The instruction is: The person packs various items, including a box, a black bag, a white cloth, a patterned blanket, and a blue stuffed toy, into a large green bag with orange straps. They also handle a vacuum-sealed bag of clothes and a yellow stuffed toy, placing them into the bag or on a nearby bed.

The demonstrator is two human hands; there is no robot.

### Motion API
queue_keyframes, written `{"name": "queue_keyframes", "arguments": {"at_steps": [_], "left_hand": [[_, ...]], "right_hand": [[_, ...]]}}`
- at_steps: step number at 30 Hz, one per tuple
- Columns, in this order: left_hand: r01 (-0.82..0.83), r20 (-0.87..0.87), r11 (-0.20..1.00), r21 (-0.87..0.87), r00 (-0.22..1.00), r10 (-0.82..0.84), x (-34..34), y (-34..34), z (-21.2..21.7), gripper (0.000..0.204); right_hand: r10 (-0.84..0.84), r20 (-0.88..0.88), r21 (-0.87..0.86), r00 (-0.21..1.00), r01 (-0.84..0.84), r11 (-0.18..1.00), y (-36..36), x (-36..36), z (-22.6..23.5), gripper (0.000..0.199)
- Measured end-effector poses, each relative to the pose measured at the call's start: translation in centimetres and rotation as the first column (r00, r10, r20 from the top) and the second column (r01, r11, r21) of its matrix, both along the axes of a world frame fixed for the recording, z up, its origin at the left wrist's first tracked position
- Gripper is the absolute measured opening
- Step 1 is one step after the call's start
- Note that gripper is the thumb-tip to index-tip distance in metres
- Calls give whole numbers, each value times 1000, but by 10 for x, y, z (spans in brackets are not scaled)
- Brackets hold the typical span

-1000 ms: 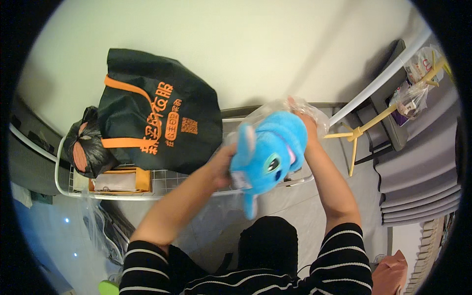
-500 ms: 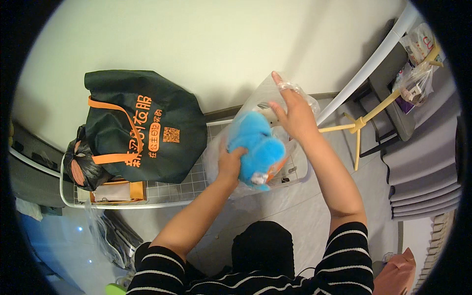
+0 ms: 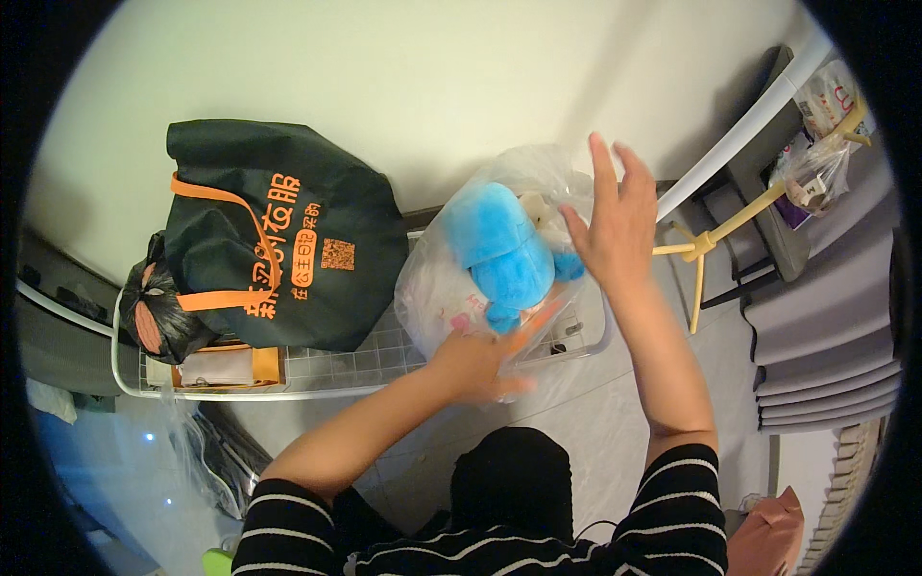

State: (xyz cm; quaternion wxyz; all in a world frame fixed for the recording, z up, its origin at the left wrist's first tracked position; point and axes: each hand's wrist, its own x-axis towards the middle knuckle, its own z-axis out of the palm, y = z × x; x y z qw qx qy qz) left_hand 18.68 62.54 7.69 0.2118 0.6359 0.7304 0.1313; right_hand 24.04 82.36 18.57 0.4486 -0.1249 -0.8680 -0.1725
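Observation:
A blue plush toy (image 3: 501,252) lies inside a clear plastic bag (image 3: 437,278) on a white wire rack (image 3: 346,363) against the wall. My left hand (image 3: 475,363) rests on the bag's lower front, fingers spread against the plastic. My right hand (image 3: 613,219) is raised beside the toy's right side, fingers apart, at the bag's upper right edge. Whether it pinches the plastic is unclear.
A dark green tote bag with orange straps (image 3: 274,245) stands on the rack to the left, with a black bag (image 3: 158,317) and a box (image 3: 216,367) beside it. White tubes and a yellow hanger (image 3: 715,230) stand right. Grey folded cloth (image 3: 826,317) lies at far right.
The blue toy went from being held up in both hands to lying inside the clear bag on the rack. My left hand dropped to the bag's front; my right hand opened.

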Motion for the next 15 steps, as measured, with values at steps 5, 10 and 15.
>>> {"name": "queue_keyframes", "arguments": {"at_steps": [5, 10, 15], "left_hand": [[245, -244, 958, -152, 930, -276, -19, -42, -2, 31], [-122, -244, 645, 755, 860, 448, -103, -42, 67, 13], [-190, 25, 271, 944, 858, 513, -129, -35, 156, 11]], "right_hand": [[170, 364, -809, 916, 220, 546, 49, -27, -22, 28], [10, -362, -887, 932, -341, -313, 91, -35, 26, 9], [81, -540, -837, 838, -525, -151, 26, -9, 122, 11]]}}
